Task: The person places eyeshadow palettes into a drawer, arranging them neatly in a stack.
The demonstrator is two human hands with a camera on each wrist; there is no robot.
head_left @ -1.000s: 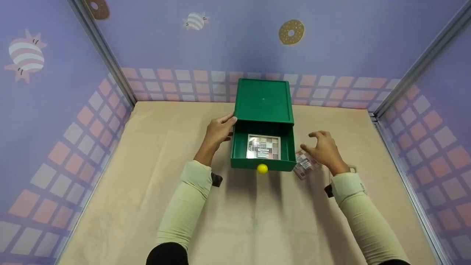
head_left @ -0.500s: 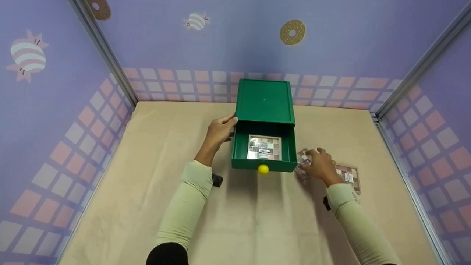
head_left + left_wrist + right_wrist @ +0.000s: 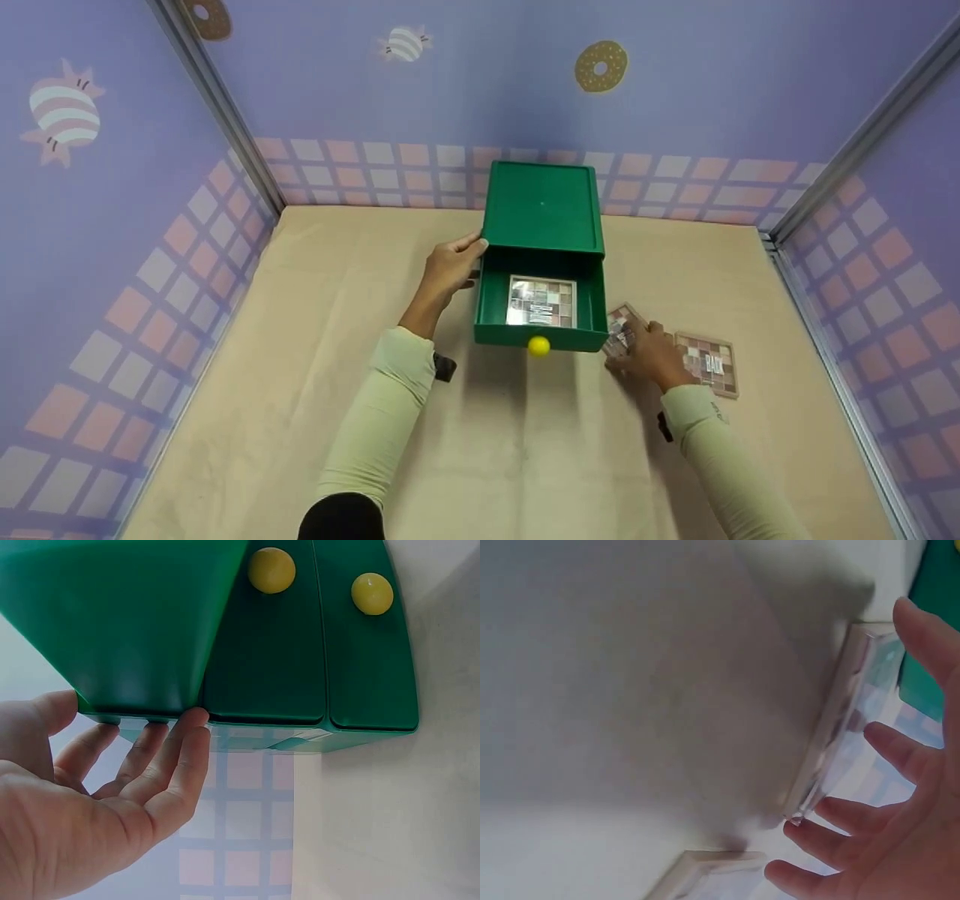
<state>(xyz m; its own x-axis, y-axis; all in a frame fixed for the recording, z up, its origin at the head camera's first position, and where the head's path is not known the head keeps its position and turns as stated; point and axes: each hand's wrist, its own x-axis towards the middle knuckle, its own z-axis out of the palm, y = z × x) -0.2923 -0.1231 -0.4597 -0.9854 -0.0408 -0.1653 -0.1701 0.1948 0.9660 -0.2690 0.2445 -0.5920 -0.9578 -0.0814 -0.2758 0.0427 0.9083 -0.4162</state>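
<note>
A green drawer cabinet (image 3: 541,206) stands against the back wall, its top drawer (image 3: 506,336) pulled out by a yellow knob-fitted front. Inside that drawer lies an eyeshadow palette (image 3: 541,302) with a clear lid. My left hand (image 3: 448,266) rests on the cabinet's left side, thumb at the front edge; the left wrist view shows its fingertips touching the drawer's side. To the right of the drawer, my right hand (image 3: 651,352) reaches over a second palette (image 3: 840,720), fingers spread and fingertips right at its edge. A third palette (image 3: 709,364) lies beside the right wrist.
Two lower drawers, each with a yellow knob (image 3: 372,594), are closed under the top one. Purple walls (image 3: 510,82) with printed sweets enclose the beige-covered table (image 3: 360,262) at the back and sides.
My right hand has come down and back toward me onto the second palette, uncovering the third palette. My left hand, the cabinet and the palette in the drawer have stayed put.
</note>
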